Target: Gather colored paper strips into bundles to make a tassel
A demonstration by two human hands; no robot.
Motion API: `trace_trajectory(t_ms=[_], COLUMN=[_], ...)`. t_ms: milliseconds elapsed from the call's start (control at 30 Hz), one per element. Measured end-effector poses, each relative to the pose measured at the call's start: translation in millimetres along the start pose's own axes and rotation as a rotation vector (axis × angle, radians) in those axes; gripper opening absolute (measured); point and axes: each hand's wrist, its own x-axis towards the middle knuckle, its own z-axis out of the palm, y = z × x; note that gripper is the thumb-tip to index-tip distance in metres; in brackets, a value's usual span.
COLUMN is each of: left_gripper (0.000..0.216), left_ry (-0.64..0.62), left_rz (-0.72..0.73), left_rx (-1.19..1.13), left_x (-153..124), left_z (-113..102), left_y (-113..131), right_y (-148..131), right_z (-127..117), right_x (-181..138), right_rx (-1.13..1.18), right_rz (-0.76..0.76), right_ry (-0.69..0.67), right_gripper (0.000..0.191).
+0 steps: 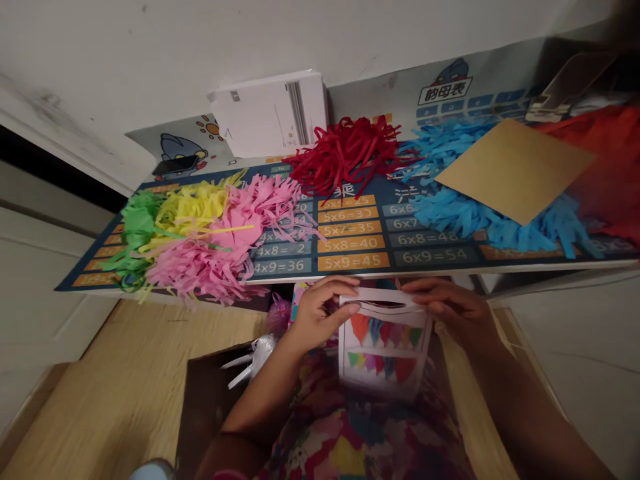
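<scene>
Over my lap I see a flat white packet point(385, 373) with colourful tassel bunting pictured on its front in two rows. Its top edge gapes slightly. My left hand point(325, 310) pinches the upper left corner between thumb and fingers. On the upper right edge, my right hand point(453, 307) has its fingers closed. Beyond the packet, on the desk, lie a red tissue tassel point(350, 157), a pink tassel point(205, 263), a yellow tassel point(193, 210) and a green tassel point(137, 233). Whatever is inside the packet is hidden.
A multiplication-chart mat point(350, 243) covers the desk. Blue fringe point(450, 217) lies under a tan square card point(517, 170), with orange-red fringe point(610, 167) at right. A white box point(273, 117) leans on the wall near a dark phone point(175, 165). A dark open box point(205, 393) stands below.
</scene>
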Motion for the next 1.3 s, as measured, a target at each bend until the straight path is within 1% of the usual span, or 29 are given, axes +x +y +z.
trace_trajectory(t_ms=[67, 100, 133, 200, 267, 333, 433, 600, 733, 833, 900, 967, 1033, 1067, 1133, 1200, 1300], left_gripper=[0.015, 0.017, 0.017, 0.023, 0.027, 0.027, 0.028, 0.026, 0.025, 0.02, 0.019, 0.018, 0.017, 0.02, 0.034, 0.045, 0.053], left_ry=[0.096, 0.124, 0.132, 0.08, 0.001, -0.05, -0.077, -0.088, -0.115, -0.157, -0.157, -0.134, -0.08, -0.034, 0.078, 0.157, 0.178], left_rz=[-0.084, -0.131, -0.178, -0.253, -0.288, -0.285, -0.248, -0.227, -0.144, -0.155, -0.164, -0.161, -0.19, -0.219, -0.273, -0.288, -0.263], left_rx=[-0.054, -0.074, -0.08, -0.047, 0.011, 0.038, 0.035, 0.069, 0.11, 0.102, 0.091, 0.077, 0.026, -0.031, -0.19, -0.329, -0.403], left_x=[-2.9, -4.4, -5.7, -7.5, -8.1, -8.5, -10.0, -9.3, -4.1, -2.1, -2.7, -4.8, -8.3, -10.3, -14.1, -17.1, -19.6], left_z=[7.6, 10.6, 12.3, 11.6, 6.5, 0.1, -6.3, -7.7, -7.6, -6.9, -4.5, 0.5, 8.5, 13.2, 22.8, 30.6, 37.5], left_y=[3.7, 5.9, 8.5, 14.4, 20.5, 26.0, 32.3, 39.8, 44.3, 44.9, 44.0, 42.5, 40.4, 39.2, 36.8, 34.9, 33.8], right_y=[-4.8, -8.5, -12.9, -22.3, -30.8, -37.2, -43.9, -49.7, -47.2, -44.0, -43.9, -46.2, -49.8, -51.7, -55.2, -58.4, -63.0], right_z=[6.5, 8.7, 9.8, 8.8, 5.1, 1.2, -1.2, 2.5, 2.8, 1.3, 1.1, 1.6, 2.3, 2.3, 1.0, -2.3, -7.9], right_x=[-1.8, -1.9, -1.5, 0.3, 2.0, 2.3, 0.2, -3.3, -6.4, -10.0, -11.4, -11.1, -9.3, -8.1, -5.2, -1.3, 7.5], right_rx=[-0.001, -0.016, -0.038, -0.099, -0.165, -0.2, -0.228, -0.261, -0.279, -0.278, -0.284, -0.3, -0.335, -0.36, -0.425, -0.498, -0.574], right_rz=[0.104, 0.169, 0.233, 0.349, 0.421, 0.441, 0.441, 0.394, 0.279, 0.235, 0.223, 0.175, 0.089, 0.048, -0.007, -0.042, -0.16], right_ry=[0.091, 0.104, 0.089, 0.011, -0.065, -0.092, -0.096, -0.09, -0.098, -0.104, -0.125, -0.156, -0.181, -0.186, -0.185, -0.214, -0.326], right_gripper=[0.015, 0.015, 0.019, 0.034, 0.042, 0.043, 0.04, 0.038, 0.032, 0.026, 0.024, 0.023, 0.024, 0.024, 0.023, 0.023, 0.026])
